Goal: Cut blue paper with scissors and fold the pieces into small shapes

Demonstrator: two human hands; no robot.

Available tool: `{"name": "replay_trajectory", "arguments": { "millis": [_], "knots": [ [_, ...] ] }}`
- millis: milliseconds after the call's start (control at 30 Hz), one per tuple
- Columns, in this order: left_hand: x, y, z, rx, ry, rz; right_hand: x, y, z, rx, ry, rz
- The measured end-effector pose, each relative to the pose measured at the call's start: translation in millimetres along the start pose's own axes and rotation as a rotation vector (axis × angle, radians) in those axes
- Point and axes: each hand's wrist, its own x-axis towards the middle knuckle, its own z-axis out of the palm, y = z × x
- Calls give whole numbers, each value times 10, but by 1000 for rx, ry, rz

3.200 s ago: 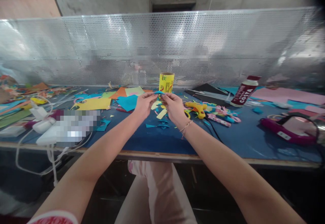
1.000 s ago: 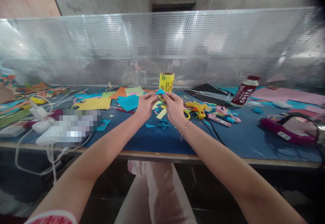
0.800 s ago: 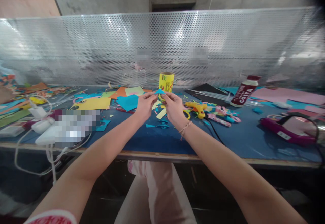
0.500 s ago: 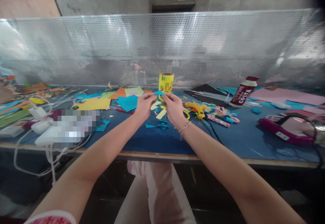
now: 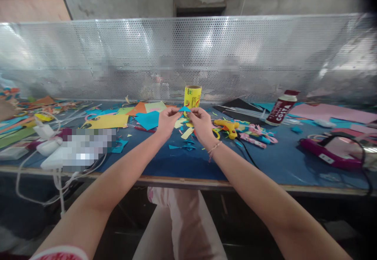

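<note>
A small blue piece of paper [image 5: 185, 109], folded to a triangular peak, is pinched between both hands above the table. My left hand [image 5: 168, 119] is closed on its left corner, and my right hand [image 5: 201, 121] grips the right one. Just behind the paper stands a yellow cardboard roll [image 5: 193, 96]. Yellow and blue paper scraps [image 5: 187, 133] lie beneath the hands. To the right of my right hand rests a yellow glue gun [image 5: 228, 127] with a black cord. A larger blue sheet [image 5: 148, 120] lies left of my left hand.
A dark red bottle [image 5: 282, 108] leans at the right, beyond a purple power strip [image 5: 331, 156]. White chargers and cables [image 5: 48, 146] crowd the left. A yellow sheet [image 5: 107, 121] lies left of centre. A perforated metal screen [image 5: 141, 55] closes off the table's back.
Both hands stay almost in place with the blue paper still pinched between them. The view has shifted very slightly.
</note>
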Motion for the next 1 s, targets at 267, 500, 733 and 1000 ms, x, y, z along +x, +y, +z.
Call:
{"name": "replay_trajectory", "arguments": {
  "millis": [267, 500, 733, 1000],
  "knots": [
    [-33, 24, 28, -27, -12, -11, 8, 6, 13, -3, -35, -61],
    [8, -11, -10, 3, 0, 51, 105, -83, -147, -11, -208, -87],
    [12, -77, -43, 118, -34, 44, 140, -111, -204, 44, -216, 120],
    [-17, -56, 2, 3, -37, -66, 114, -127, -177, 12, -281, 50]
  ]
}}
